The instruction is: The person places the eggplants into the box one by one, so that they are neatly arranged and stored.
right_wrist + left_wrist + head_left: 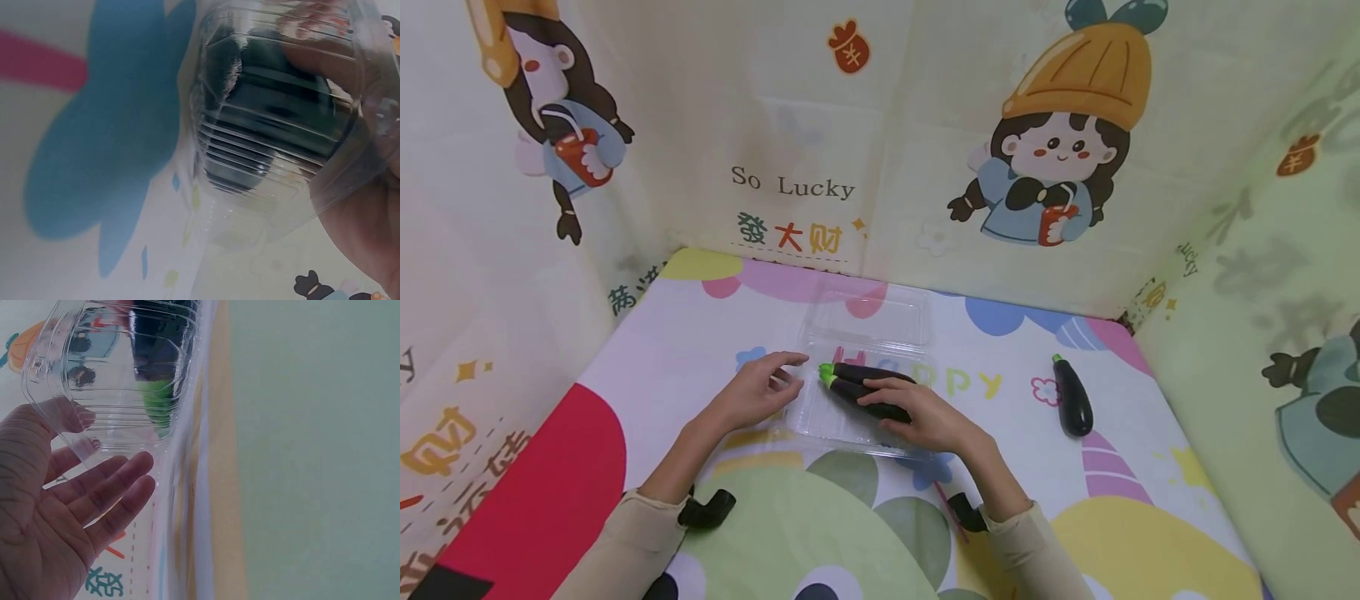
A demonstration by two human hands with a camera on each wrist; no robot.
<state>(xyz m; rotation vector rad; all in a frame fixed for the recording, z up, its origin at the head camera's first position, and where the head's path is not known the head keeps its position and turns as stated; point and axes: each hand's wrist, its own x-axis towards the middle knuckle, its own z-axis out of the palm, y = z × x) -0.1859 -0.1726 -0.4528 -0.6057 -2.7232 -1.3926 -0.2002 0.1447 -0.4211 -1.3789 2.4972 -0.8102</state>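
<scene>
A clear plastic box [820, 429] lies with its lid folded back on the table. Inside it, side by side, are two dark eggplants with green stem ends: the rear eggplant [876, 372] and the front eggplant [848, 390]. My right hand [921, 414] reaches in from the right, its fingers curled over the thick end of the front eggplant. Through the box wall, the right wrist view shows fingers against the dark skin. At the box's left edge my left hand [758, 390] has loosely spread fingers and holds nothing; its thumb shows through the clear plastic [112, 412].
A third eggplant [1073, 396] lies on the table to the right of the box. The transparent lid [868, 321] lies flat behind the box. A printed cloth [895, 183] hangs upright along the table's back and sides.
</scene>
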